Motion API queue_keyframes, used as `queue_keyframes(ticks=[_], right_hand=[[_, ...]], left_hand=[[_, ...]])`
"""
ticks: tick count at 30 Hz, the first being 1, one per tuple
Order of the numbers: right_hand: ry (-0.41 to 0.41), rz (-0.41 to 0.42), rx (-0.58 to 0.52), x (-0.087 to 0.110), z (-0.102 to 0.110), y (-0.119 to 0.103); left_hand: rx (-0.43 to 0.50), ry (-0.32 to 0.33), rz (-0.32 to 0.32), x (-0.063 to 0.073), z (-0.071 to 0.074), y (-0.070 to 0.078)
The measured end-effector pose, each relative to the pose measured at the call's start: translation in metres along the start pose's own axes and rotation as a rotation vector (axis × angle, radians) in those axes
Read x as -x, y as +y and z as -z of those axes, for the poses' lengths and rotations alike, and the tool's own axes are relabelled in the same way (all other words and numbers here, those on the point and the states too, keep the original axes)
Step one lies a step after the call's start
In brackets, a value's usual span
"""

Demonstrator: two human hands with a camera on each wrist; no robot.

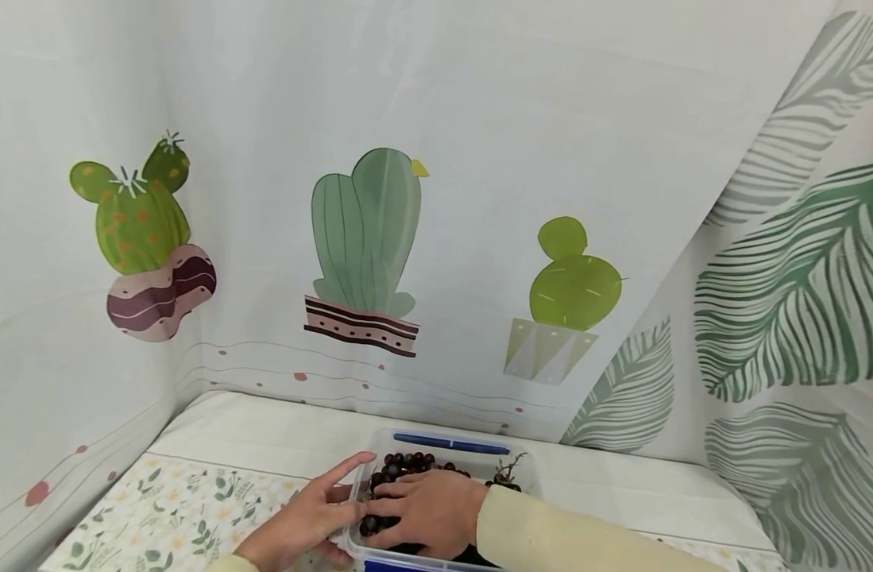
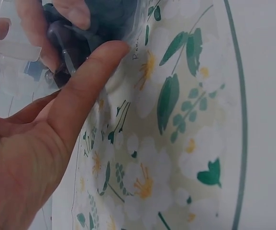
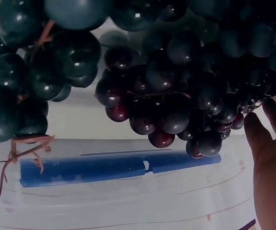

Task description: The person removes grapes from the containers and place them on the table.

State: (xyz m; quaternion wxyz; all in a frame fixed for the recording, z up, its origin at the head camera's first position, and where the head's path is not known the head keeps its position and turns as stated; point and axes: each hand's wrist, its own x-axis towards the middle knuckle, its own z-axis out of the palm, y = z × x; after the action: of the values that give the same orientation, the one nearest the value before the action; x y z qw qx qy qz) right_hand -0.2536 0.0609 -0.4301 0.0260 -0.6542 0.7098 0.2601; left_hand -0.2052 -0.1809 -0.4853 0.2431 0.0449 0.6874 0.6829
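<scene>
Dark purple grapes (image 1: 409, 460) lie in bunches inside a clear plastic box (image 1: 386, 554) with blue clasps (image 1: 450, 443)

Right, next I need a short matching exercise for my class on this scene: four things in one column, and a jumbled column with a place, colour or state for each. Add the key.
Column 1
1. Left hand
2. Right hand
3. Grapes
4. Strip along the far edge of the clear box

Column 2
A. Blue
B. Dark and round, in bunches
C. At the box's left side
D. Laid over the fruit inside the box

Right pairs: 1-C, 2-D, 3-B, 4-A
</scene>
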Motion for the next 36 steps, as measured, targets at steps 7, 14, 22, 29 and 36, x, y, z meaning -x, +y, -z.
queue_keyframes(ticks=[7,14,22,29,36], right_hand=[[-0.013,-0.002,-0.015,-0.006,0.000,0.001],[0.015,0.012,0.006,-0.012,-0.001,0.001],[0.018,0.017,0.010,-0.015,0.001,0.000],[0.033,0.021,-0.016,-0.017,0.001,-0.001],[0.030,0.012,-0.029,-0.021,-0.002,0.001]], left_hand=[[0.002,0.003,0.005,0.000,0.000,0.003],[0.002,0.000,0.000,0.000,0.001,0.000],[-0.001,0.007,-0.006,0.001,-0.003,0.000],[-0.004,0.008,-0.004,0.001,-0.004,0.001],[-0.009,0.001,-0.009,0.002,-0.003,0.001]])
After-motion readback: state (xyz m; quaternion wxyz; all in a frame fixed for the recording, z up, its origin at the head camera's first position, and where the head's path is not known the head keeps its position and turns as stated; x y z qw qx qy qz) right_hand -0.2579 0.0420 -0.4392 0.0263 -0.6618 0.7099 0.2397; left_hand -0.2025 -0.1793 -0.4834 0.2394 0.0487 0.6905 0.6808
